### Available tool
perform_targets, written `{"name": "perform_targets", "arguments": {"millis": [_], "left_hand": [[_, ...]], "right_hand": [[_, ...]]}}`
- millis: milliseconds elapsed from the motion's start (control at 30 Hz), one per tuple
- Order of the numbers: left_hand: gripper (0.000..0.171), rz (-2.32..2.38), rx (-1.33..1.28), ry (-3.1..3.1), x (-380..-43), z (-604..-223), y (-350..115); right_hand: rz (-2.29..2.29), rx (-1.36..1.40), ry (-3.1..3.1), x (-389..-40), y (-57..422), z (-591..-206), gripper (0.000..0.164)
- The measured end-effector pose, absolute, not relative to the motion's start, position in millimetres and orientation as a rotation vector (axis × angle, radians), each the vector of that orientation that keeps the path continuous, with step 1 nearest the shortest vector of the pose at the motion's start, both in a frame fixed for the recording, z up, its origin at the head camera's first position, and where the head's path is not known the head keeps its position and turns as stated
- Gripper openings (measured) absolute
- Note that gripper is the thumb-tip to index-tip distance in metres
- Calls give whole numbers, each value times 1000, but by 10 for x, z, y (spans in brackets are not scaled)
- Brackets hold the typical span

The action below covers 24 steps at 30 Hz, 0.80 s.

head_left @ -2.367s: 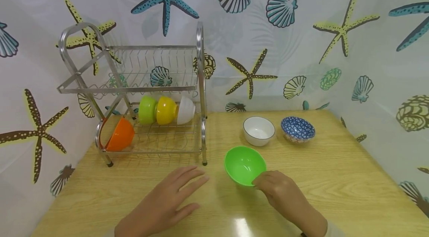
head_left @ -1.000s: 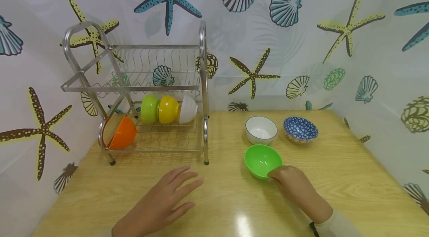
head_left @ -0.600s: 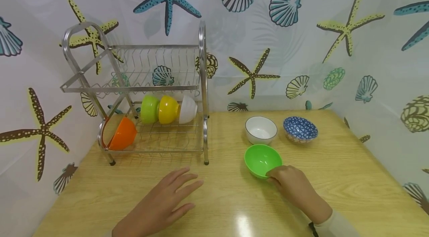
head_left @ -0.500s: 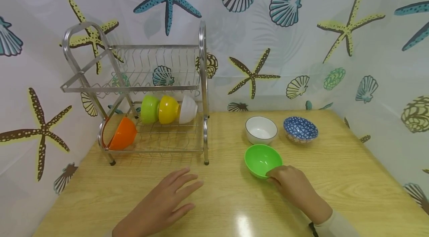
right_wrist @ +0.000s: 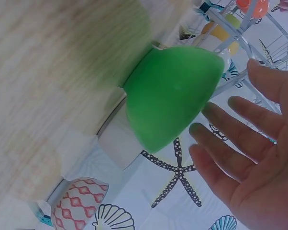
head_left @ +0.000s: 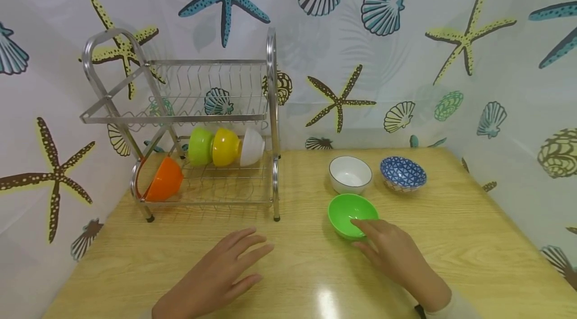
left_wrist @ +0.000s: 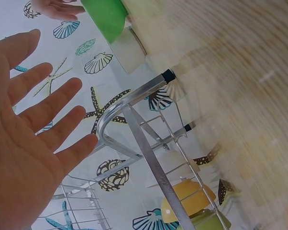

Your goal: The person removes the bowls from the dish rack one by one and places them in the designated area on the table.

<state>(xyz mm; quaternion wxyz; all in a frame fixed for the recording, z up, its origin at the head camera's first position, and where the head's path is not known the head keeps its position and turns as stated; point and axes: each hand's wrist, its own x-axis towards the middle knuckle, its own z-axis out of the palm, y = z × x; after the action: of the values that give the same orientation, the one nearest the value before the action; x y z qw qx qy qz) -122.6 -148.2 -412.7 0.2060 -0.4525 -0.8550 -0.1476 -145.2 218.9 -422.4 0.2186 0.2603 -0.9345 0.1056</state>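
A bright green bowl (head_left: 344, 213) stands upright on the wooden table, in front of a white bowl with a dark rim (head_left: 350, 173). My right hand (head_left: 396, 254) is at the green bowl's near right edge, its fingers loosened and parted from the thumb. In the right wrist view the fingers spread beside the green bowl (right_wrist: 172, 96), gripping nothing; whether a fingertip touches the rim I cannot tell. Over the table at the front left, my left hand (head_left: 216, 274) hovers with spread fingers and holds nothing. The left wrist view shows its bare palm (left_wrist: 24, 158).
A two-tier metal dish rack (head_left: 176, 119) stands at the left. Its lower tier holds orange (head_left: 166, 181), light green (head_left: 200, 147), yellow (head_left: 225, 147) and white (head_left: 251, 147) bowls on their sides. A blue-patterned bowl (head_left: 402, 173) sits at the back right. A printed curtain encloses the table.
The green bowl moved right and back in my right hand's grip, to just before the white bowl. Since half a second ago the fingers have let go of its rim. My left hand stays nearly still.
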Motion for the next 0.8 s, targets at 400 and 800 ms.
{"name": "perform_targets", "arguments": {"millis": [400,800], "left_hand": [[58,-405,-1217,-2411,-1283,-4135,-1511],[55,-421,-1151,-2451,-1473,-4079,-1637]], "right_hand": [[324,833,-2486,-1322,2179,-4220,59],[304,852,-2472,-1239,2128,-4157,64]]}}
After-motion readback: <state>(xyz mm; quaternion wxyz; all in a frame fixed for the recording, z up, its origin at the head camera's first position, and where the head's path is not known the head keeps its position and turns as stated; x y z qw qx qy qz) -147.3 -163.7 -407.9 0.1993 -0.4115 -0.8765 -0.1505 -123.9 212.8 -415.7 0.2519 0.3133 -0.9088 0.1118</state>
